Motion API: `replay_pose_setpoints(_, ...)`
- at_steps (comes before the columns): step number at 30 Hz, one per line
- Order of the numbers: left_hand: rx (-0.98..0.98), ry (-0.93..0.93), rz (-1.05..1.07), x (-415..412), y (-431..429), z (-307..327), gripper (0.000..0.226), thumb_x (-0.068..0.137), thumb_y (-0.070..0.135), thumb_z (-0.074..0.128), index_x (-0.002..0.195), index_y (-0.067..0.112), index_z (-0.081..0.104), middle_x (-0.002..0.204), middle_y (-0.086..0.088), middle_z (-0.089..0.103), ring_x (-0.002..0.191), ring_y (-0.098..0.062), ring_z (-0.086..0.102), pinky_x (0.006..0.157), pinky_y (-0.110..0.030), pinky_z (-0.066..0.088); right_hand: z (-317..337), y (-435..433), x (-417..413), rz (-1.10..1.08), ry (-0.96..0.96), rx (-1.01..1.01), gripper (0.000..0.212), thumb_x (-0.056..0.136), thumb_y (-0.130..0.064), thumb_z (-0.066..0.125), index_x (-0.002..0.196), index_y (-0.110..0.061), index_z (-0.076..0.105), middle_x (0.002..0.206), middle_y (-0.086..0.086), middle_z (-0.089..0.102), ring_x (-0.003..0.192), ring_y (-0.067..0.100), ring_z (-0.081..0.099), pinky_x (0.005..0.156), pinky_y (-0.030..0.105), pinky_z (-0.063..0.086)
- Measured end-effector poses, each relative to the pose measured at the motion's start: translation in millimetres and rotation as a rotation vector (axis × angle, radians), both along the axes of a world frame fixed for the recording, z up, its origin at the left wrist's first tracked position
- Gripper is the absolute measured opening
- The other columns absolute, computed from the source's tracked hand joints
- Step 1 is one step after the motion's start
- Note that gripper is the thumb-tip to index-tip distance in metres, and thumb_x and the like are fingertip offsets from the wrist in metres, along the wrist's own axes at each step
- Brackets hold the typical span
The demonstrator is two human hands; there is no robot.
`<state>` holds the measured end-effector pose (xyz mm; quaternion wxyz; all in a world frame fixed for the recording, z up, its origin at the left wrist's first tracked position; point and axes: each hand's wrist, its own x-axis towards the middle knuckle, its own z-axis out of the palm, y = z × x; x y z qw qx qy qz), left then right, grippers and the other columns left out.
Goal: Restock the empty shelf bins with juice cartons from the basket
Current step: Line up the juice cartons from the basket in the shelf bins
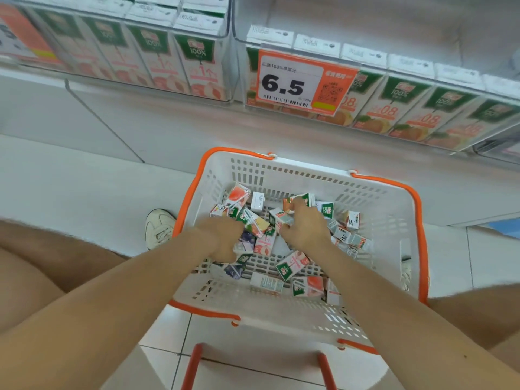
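A white basket with an orange rim stands on the floor below me, holding several small juice cartons in a loose heap. Both my hands are down inside it. My left hand grips cartons at the left of the heap, among them a green and yellow one. My right hand pinches a carton with a green top at the far side of the heap. Above, a clear shelf bin holds a row of orange juice cartons, and a bin to its left holds peach ones.
An orange price tag reading 6.5 hangs on the right bin's front. My bare knees flank the basket, and a white shoe sits left of it. Two orange handle bars lie on the tiled floor near me.
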<state>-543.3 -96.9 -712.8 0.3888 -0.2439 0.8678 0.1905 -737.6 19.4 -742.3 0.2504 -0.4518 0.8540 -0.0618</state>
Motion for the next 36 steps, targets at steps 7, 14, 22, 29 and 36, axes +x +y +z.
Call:
replay_pose_setpoints(7,0.448,0.383,0.819,-0.3,-12.3,41.2,0.046,0.098,0.024,0.072,0.140,0.024,0.052,0.127,-0.005,0.067,0.108,-0.019,0.067,0.088,-0.033,0.057,62.0,16.8,-3.1,-0.774,-0.695,-0.310,0.030,0.077,-0.021,0.085,0.102,-0.010,0.074,0.084,0.007,0.079,0.070,0.025,0.076,0.065,0.030,0.060)
replay_pose_setpoints(14,0.613,0.722,1.265,-16.9,6.6,106.6,0.025,0.091,0.025,0.076,0.111,0.027,0.060,0.087,-0.001,0.062,0.078,-0.018,0.059,0.085,-0.038,0.053,132.3,34.0,2.5,-0.578,-1.259,-0.383,0.012,0.094,-0.002,0.061,0.099,0.005,0.069,0.100,0.019,0.076,0.085,0.029,0.068,0.079,0.039,0.056)
replay_pose_setpoints(22,0.593,0.904,1.076,-9.1,20.6,196.0,0.038,0.077,0.037,0.079,0.105,0.016,0.065,0.100,-0.008,0.079,0.085,-0.027,0.070,0.082,-0.042,0.049,217.0,31.7,19.8,-0.353,-1.021,-0.525,0.029,0.094,-0.035,0.075,0.121,-0.027,0.068,0.107,-0.005,0.078,0.082,0.013,0.073,0.087,0.043,0.062)
replay_pose_setpoints(29,0.112,1.396,0.703,-19.7,21.5,262.8,0.025,0.094,0.022,0.077,0.111,0.021,0.059,0.089,0.003,0.077,0.072,-0.012,0.072,0.065,-0.021,0.053,297.3,18.2,14.9,-0.185,-0.764,-0.855,0.025,0.094,-0.027,0.077,0.114,-0.011,0.073,0.099,-0.001,0.080,0.087,0.007,0.075,0.066,0.020,0.059)
replay_pose_setpoints(36,-0.309,1.591,0.519,-45.1,-13.8,308.3,0.030,0.092,0.030,0.077,0.113,0.024,0.057,0.092,0.015,0.069,0.083,-0.003,0.065,0.068,-0.025,0.052,341.8,-11.2,-16.4,-0.030,-0.513,-1.022,0.036,0.085,-0.021,0.087,0.113,-0.013,0.064,0.090,0.001,0.077,0.077,0.012,0.075,0.063,0.028,0.060)
